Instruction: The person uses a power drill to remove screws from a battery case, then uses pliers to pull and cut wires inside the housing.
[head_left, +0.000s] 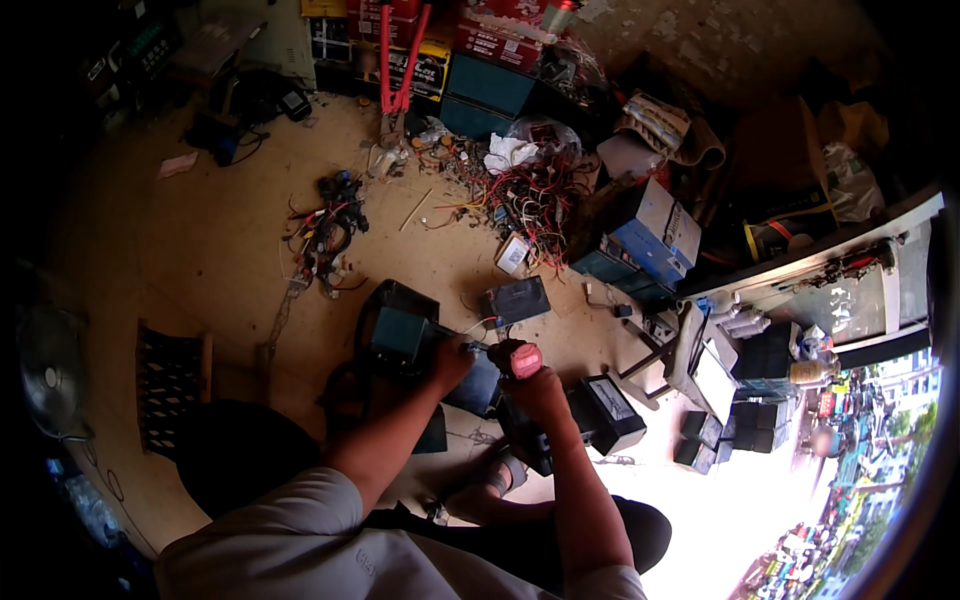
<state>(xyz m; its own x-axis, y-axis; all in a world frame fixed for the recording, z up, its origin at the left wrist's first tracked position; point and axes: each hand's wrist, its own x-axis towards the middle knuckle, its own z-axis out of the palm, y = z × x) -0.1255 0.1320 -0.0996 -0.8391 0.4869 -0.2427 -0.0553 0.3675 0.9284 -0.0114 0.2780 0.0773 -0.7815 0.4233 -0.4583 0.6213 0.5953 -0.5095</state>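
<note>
A red-topped dark tool (pixel 524 361) sits at the fingers of the person's right hand (pixel 543 394), which are closed around it, its red part facing up just beyond the knuckles. Just to the left, the left hand (pixel 453 364) reaches over a dark rectangular block (pixel 473 386); its fingertips merge with the shadow, so whether they grip the block, a wire or nothing cannot be told. The tool's handle is covered by the right hand, and its working end is hard to make out. The left forearm hides part of a dark open-topped case (pixel 401 334) on the left. A little farther off lies another dark block (pixel 517 300), with a tangle of coloured wires (pixel 535 205) beyond it and red-handled cutters (pixel 403 90) at the far side. A black box (pixel 612 412) stands to the right of the right hand. Glare washes out the near right floor, and the dark fisheye rim cuts off a fan (pixel 50 385) at far left.
</note>
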